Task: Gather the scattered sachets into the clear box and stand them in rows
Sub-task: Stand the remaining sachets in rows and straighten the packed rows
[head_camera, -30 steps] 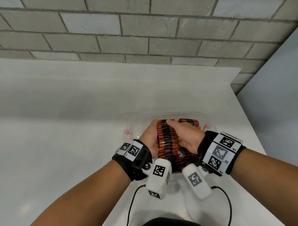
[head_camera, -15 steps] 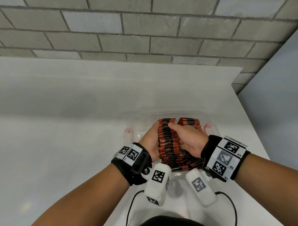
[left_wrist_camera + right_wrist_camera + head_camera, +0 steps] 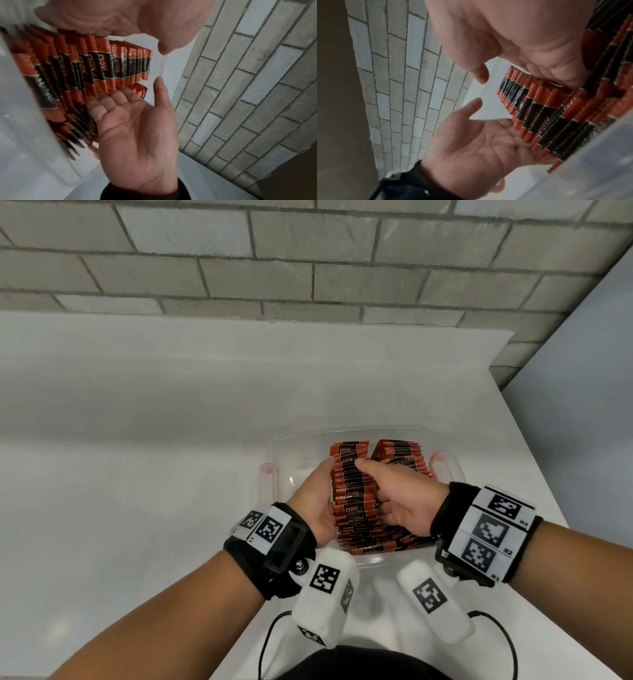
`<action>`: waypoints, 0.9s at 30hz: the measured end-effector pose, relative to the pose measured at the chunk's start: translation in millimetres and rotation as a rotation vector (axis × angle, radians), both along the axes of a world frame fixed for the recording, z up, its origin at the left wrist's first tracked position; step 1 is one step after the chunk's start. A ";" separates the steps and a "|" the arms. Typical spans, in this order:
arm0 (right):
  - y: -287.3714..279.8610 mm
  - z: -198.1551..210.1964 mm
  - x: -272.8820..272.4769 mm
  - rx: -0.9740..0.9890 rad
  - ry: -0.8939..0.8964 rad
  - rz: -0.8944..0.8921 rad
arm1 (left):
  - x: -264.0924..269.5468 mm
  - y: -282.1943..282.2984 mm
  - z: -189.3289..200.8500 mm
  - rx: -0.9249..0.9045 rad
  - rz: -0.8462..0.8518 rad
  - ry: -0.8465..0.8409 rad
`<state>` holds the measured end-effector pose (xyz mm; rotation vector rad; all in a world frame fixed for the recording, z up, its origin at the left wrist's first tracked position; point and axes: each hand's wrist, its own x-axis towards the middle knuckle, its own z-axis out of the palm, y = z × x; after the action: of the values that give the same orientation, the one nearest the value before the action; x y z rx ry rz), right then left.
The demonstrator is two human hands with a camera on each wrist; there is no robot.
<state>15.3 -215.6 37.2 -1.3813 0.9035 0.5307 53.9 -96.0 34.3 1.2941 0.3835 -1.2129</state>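
A clear box (image 3: 445, 440) sits on the white counter and holds two rows of orange-and-black sachets standing on edge. My left hand (image 3: 317, 494) lies flat against the left side of the left row (image 3: 352, 498). My right hand (image 3: 400, 494) presses that row's right side, fingers down in the gap before the right row (image 3: 402, 451), thumb resting on top. In the left wrist view my right hand (image 3: 137, 128) shows an open palm, fingertips hidden behind the sachets (image 3: 96, 65). In the right wrist view my left hand (image 3: 479, 146) lies straight-fingered along the sachets (image 3: 539, 112).
The box has red clip handles (image 3: 265, 474) at both ends. The white counter (image 3: 137, 474) stretches left; its right edge (image 3: 548, 474) runs close beside the box. A grey brick wall (image 3: 308, 268) stands behind. Black cables (image 3: 267, 638) hang at the near edge.
Both hands have slid a little toward me along the left row, so its far sachets now stand uncovered beyond the fingertips.
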 end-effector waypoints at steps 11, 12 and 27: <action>1.2 -2.3 -4.7 -0.012 -0.025 0.010 | -10.1 -2.3 -0.3 0.024 0.069 0.078; 1.2 -1.9 -5.1 -0.015 -0.026 0.010 | -9.8 -2.0 -1.6 0.026 0.071 0.075; -59.0 60.0 -28.0 -0.804 -0.259 0.467 | 5.1 17.8 4.3 0.070 0.209 -0.243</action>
<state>-12.8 -274.6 97.2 -2.3645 0.5866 0.3203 59.0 -78.2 38.6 1.4066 0.3767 -0.8625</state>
